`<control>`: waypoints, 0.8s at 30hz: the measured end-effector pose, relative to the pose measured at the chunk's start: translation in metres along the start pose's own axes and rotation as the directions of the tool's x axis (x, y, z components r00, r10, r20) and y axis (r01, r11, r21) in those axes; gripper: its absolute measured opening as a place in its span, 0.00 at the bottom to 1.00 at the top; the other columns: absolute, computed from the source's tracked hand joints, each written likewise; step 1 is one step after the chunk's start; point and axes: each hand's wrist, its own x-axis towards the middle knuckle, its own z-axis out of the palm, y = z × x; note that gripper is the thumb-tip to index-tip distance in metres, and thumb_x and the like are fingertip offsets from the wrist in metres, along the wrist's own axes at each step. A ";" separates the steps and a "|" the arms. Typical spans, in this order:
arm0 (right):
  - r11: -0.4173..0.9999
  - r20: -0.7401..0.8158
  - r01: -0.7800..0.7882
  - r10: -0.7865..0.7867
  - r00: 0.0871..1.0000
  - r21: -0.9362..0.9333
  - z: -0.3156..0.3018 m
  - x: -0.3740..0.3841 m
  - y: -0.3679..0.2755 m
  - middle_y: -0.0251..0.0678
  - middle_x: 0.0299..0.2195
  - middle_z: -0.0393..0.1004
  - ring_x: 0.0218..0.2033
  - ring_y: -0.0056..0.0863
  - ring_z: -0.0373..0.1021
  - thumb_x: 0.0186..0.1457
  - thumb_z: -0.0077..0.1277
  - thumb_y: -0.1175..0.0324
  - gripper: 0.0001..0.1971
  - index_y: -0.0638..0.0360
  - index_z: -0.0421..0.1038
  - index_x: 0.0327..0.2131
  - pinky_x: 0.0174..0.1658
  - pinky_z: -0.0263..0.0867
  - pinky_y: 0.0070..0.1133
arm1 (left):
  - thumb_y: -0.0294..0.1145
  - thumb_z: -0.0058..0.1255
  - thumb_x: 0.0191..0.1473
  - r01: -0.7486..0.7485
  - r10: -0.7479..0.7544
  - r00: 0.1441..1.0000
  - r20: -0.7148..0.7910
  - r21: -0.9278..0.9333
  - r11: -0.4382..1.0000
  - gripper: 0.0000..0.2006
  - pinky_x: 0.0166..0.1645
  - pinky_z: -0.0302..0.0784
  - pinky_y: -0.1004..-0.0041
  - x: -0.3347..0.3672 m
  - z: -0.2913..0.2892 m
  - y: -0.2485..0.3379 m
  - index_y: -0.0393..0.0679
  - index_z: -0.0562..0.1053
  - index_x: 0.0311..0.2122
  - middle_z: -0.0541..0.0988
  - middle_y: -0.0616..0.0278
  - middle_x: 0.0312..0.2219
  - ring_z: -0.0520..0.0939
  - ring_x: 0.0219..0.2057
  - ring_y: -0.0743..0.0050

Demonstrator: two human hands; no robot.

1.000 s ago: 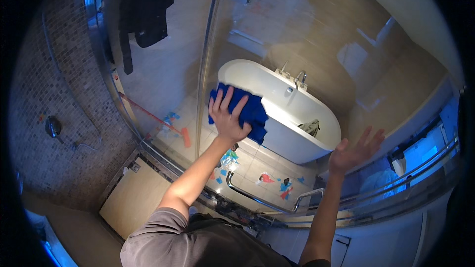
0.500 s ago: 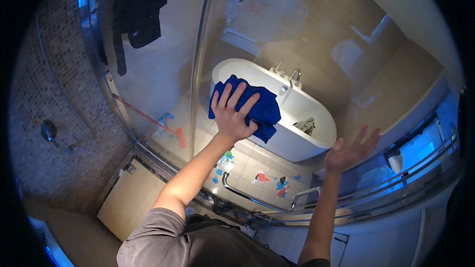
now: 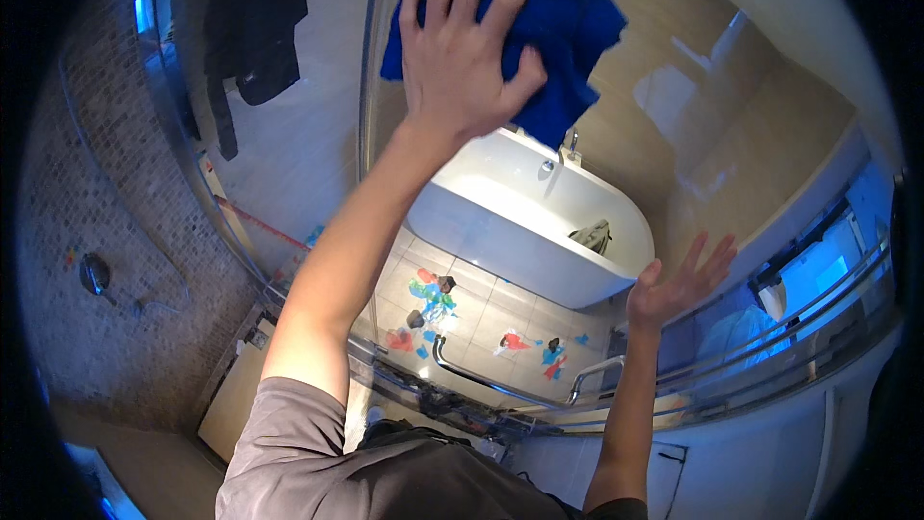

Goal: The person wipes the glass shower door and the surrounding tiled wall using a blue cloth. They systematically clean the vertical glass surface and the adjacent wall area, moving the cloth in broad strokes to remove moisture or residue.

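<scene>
My left hand point(image 3: 462, 67) is raised high with its fingers spread over a blue cloth point(image 3: 577, 19), holding it against the clear glass panel point(image 3: 664, 96). Parts of the cloth stick out past the fingers and thumb, with a ragged lower corner hanging down. My right hand point(image 3: 674, 289) is held up at the right, empty, its fingers apart. It is close to the glass, but I cannot tell whether it touches.
Beyond the glass stands a white bathtub point(image 3: 520, 221) with a chrome faucet, a greenish cloth point(image 3: 592, 236) inside. Coloured scraps point(image 3: 433, 299) lie on the tiled floor. A metal handle point(image 3: 500, 385) crosses low. Dark clothing point(image 3: 255, 29) hangs left; a shower head point(image 3: 94, 273) is on the mosaic wall.
My left hand has moved upward with the blue cloth, from in front of the bathtub to near the top of the view. My right hand has barely moved.
</scene>
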 end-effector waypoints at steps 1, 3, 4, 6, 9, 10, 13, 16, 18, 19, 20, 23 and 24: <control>1.000 0.004 0.000 0.000 1.000 -0.008 0.000 -0.001 0.000 0.48 0.65 0.43 0.66 0.51 0.38 0.51 0.40 0.56 0.34 0.50 0.49 0.63 0.64 0.34 0.46 | 0.46 0.43 0.46 -0.046 0.045 0.999 0.023 0.031 0.998 0.31 0.60 0.49 0.53 0.014 -0.004 0.002 0.50 0.64 0.57 0.61 0.54 0.59 0.59 0.60 0.50; 1.000 0.007 -0.003 0.003 1.000 -0.009 -0.002 -0.001 0.000 0.48 0.65 0.43 0.66 0.51 0.38 0.51 0.40 0.56 0.34 0.50 0.50 0.63 0.63 0.34 0.47 | 0.45 0.41 0.46 0.001 -0.002 1.000 0.030 0.054 0.999 0.31 0.60 0.49 0.54 0.015 -0.003 0.008 0.50 0.64 0.57 0.61 0.54 0.59 0.59 0.60 0.50; 1.000 0.004 -0.007 0.007 1.000 -0.002 -0.001 -0.001 -0.001 0.49 0.64 0.43 0.66 0.51 0.38 0.51 0.40 0.56 0.34 0.50 0.50 0.63 0.63 0.34 0.47 | 0.45 0.41 0.46 0.030 -0.032 0.998 0.049 0.051 0.998 0.30 0.60 0.49 0.54 0.013 -0.007 0.012 0.50 0.64 0.57 0.61 0.54 0.59 0.59 0.60 0.50; 1.000 0.002 -0.007 0.007 1.000 0.006 0.001 0.000 -0.003 0.49 0.64 0.43 0.66 0.51 0.38 0.51 0.39 0.56 0.34 0.50 0.50 0.63 0.63 0.34 0.47 | 0.45 0.42 0.43 0.058 -0.059 0.998 0.026 0.049 0.997 0.30 0.61 0.46 0.51 -0.006 -0.003 0.010 0.59 0.64 0.57 0.60 0.60 0.60 0.56 0.61 0.56; 1.000 0.003 -0.011 0.011 1.000 -0.005 0.001 0.002 -0.003 0.49 0.64 0.44 0.66 0.51 0.38 0.51 0.39 0.56 0.33 0.50 0.51 0.63 0.63 0.35 0.47 | 0.45 0.42 0.42 0.064 -0.066 0.997 0.032 0.064 0.996 0.30 0.62 0.45 0.50 -0.034 0.002 0.013 0.63 0.65 0.57 0.59 0.63 0.60 0.55 0.62 0.58; 1.000 0.004 -0.014 0.014 1.000 -0.010 0.001 0.002 -0.002 0.49 0.64 0.44 0.66 0.50 0.39 0.51 0.40 0.56 0.33 0.50 0.51 0.63 0.63 0.35 0.46 | 0.45 0.42 0.42 0.059 -0.062 0.997 0.042 0.075 0.995 0.30 0.62 0.45 0.49 -0.040 0.002 0.013 0.62 0.65 0.57 0.59 0.64 0.60 0.56 0.62 0.58; 1.000 -0.008 -0.012 0.012 1.000 0.012 0.004 0.002 -0.003 0.48 0.64 0.45 0.66 0.50 0.39 0.51 0.40 0.56 0.33 0.50 0.53 0.62 0.63 0.36 0.46 | 0.46 0.41 0.43 -0.012 0.010 0.999 0.037 0.047 0.999 0.30 0.62 0.44 0.50 -0.030 0.005 0.006 0.64 0.64 0.57 0.58 0.63 0.61 0.55 0.62 0.57; 1.000 -0.027 0.001 -0.001 1.000 0.003 0.004 -0.002 0.002 0.48 0.64 0.46 0.65 0.50 0.40 0.52 0.39 0.55 0.32 0.51 0.53 0.62 0.63 0.36 0.46 | 0.44 0.42 0.46 -0.030 0.029 0.999 0.031 0.022 0.999 0.30 0.60 0.49 0.55 0.013 0.000 0.016 0.50 0.64 0.57 0.61 0.54 0.59 0.59 0.60 0.51; 1.000 -0.021 -0.009 0.009 1.000 -0.005 0.002 -0.001 0.001 0.48 0.64 0.46 0.65 0.50 0.40 0.52 0.39 0.55 0.32 0.52 0.54 0.62 0.63 0.37 0.47 | 0.43 0.42 0.45 -0.061 0.063 0.996 -0.071 0.018 0.998 0.30 0.60 0.49 0.55 0.029 0.007 0.017 0.49 0.64 0.57 0.62 0.54 0.58 0.59 0.59 0.50; 1.000 -0.023 -0.017 0.017 1.000 -0.009 0.003 0.000 0.000 0.48 0.64 0.46 0.65 0.50 0.40 0.53 0.39 0.55 0.32 0.52 0.54 0.62 0.63 0.37 0.47 | 0.43 0.42 0.45 -0.050 0.052 0.997 -0.062 0.034 0.998 0.29 0.60 0.50 0.56 0.031 0.008 0.016 0.49 0.65 0.56 0.62 0.54 0.58 0.59 0.59 0.50; 1.000 -0.022 -0.016 0.016 1.000 -0.012 0.004 -0.001 0.000 0.48 0.64 0.45 0.65 0.50 0.40 0.53 0.38 0.54 0.32 0.52 0.54 0.61 0.63 0.37 0.47 | 0.43 0.42 0.45 -0.038 0.040 0.998 -0.045 0.050 0.998 0.29 0.60 0.50 0.55 0.027 0.008 0.016 0.49 0.65 0.56 0.62 0.54 0.58 0.60 0.59 0.50; 1.000 -0.022 -0.018 0.017 1.000 -0.015 0.005 -0.002 -0.001 0.47 0.64 0.45 0.65 0.51 0.40 0.53 0.38 0.54 0.32 0.51 0.54 0.61 0.63 0.37 0.47 | 0.43 0.43 0.45 0.029 -0.029 1.000 -0.003 0.049 0.998 0.28 0.61 0.48 0.55 0.008 0.003 0.021 0.52 0.68 0.55 0.62 0.54 0.58 0.60 0.58 0.51; 1.000 -0.023 -0.020 0.020 1.000 -0.008 0.007 -0.002 -0.001 0.47 0.64 0.45 0.65 0.51 0.40 0.53 0.38 0.54 0.32 0.51 0.55 0.61 0.63 0.37 0.46 | 0.44 0.43 0.44 0.022 -0.022 1.000 -0.001 0.050 0.999 0.28 0.61 0.47 0.54 -0.006 0.005 0.020 0.56 0.67 0.55 0.61 0.57 0.59 0.59 0.59 0.53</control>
